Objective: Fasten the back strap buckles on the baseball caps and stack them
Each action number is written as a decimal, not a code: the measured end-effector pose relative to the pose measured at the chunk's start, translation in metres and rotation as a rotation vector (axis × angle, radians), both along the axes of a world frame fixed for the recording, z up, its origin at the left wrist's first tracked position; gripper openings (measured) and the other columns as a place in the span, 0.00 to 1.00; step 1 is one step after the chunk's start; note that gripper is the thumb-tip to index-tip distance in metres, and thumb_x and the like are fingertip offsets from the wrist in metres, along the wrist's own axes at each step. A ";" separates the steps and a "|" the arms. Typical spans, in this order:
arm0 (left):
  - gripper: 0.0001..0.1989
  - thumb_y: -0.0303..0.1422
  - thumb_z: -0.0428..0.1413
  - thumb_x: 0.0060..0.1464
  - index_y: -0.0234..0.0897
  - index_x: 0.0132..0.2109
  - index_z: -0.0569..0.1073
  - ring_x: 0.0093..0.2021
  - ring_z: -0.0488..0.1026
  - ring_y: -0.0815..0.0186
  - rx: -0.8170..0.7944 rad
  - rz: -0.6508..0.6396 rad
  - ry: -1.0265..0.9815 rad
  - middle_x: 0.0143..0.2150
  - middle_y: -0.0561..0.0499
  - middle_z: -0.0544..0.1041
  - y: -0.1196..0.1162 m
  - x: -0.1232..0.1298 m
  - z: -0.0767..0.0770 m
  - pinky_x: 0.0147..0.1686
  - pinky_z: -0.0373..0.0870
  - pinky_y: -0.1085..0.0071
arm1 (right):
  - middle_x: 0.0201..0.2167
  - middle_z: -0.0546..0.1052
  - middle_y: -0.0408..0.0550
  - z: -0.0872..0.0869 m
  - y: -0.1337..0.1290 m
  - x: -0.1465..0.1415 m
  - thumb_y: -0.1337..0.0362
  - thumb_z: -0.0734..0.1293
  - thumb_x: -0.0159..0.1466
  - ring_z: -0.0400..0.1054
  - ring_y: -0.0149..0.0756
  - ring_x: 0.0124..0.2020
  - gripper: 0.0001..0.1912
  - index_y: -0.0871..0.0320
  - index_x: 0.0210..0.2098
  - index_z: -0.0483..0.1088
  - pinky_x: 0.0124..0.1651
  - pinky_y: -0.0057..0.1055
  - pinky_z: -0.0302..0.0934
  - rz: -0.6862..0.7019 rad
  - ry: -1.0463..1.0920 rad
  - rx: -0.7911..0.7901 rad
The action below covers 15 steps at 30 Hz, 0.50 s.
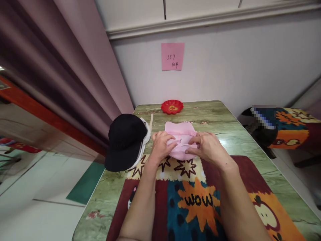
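Observation:
A pink cap [180,127] rests at the middle of the table, its brim-like flap toward the wall and its opening facing up. My left hand [160,145] pinches the cap's left side between thumb and fingers. On the opposite side, my right hand [209,147] grips the near right edge, around what looks like the strap ends. A small dark mark shows on the pink fabric between the hands. Left of my left hand sits a black cap [126,140], stacked over a white cap [147,131] that shows only at its edge.
A red scalloped dish [172,107] stands at the table's far edge. Beneath my forearms lies a colourful patterned mat [193,212] on the green marbled table [100,201]. A purple curtain [100,60] hangs at the left. A pink note [173,56] is on the wall.

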<state>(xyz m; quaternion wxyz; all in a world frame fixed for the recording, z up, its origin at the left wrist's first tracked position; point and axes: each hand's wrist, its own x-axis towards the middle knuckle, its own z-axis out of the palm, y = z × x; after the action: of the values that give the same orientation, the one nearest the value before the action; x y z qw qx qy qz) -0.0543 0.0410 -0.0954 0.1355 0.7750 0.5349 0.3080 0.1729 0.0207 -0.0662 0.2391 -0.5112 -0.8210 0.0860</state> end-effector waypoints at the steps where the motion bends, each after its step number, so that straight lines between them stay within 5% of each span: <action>1: 0.03 0.34 0.66 0.53 0.43 0.37 0.80 0.48 0.73 0.56 -0.001 -0.003 -0.045 0.37 0.50 0.80 0.000 0.000 0.001 0.60 0.60 0.53 | 0.25 0.76 0.46 0.002 0.000 0.003 0.52 0.73 0.63 0.71 0.40 0.31 0.16 0.52 0.23 0.75 0.46 0.41 0.59 0.016 0.020 -0.005; 4: 0.03 0.31 0.63 0.53 0.42 0.36 0.79 0.48 0.75 0.57 0.014 -0.009 -0.279 0.40 0.50 0.81 0.000 0.000 0.006 0.56 0.66 0.57 | 0.25 0.76 0.44 0.010 -0.002 0.007 0.56 0.70 0.66 0.70 0.38 0.30 0.17 0.53 0.22 0.74 0.41 0.36 0.58 0.022 0.161 0.041; 8: 0.06 0.31 0.60 0.56 0.40 0.42 0.78 0.47 0.77 0.60 0.034 -0.014 -0.548 0.44 0.49 0.82 -0.003 0.003 0.010 0.53 0.71 0.62 | 0.33 0.81 0.46 0.020 -0.009 0.002 0.57 0.65 0.69 0.72 0.37 0.32 0.11 0.53 0.41 0.79 0.35 0.32 0.59 -0.070 0.457 0.036; 15: 0.07 0.37 0.63 0.56 0.40 0.40 0.81 0.46 0.78 0.59 0.063 -0.044 -0.589 0.42 0.48 0.83 -0.009 0.011 0.017 0.53 0.72 0.61 | 0.25 0.74 0.43 0.016 -0.011 -0.017 0.50 0.60 0.73 0.67 0.33 0.25 0.18 0.56 0.42 0.75 0.31 0.29 0.61 -0.045 0.693 -0.119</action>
<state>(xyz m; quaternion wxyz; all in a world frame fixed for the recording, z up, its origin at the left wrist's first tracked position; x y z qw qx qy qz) -0.0436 0.0325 -0.0780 0.2673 0.6674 0.4458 0.5333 0.1559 0.0097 -0.0507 0.4753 -0.4827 -0.6730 0.2969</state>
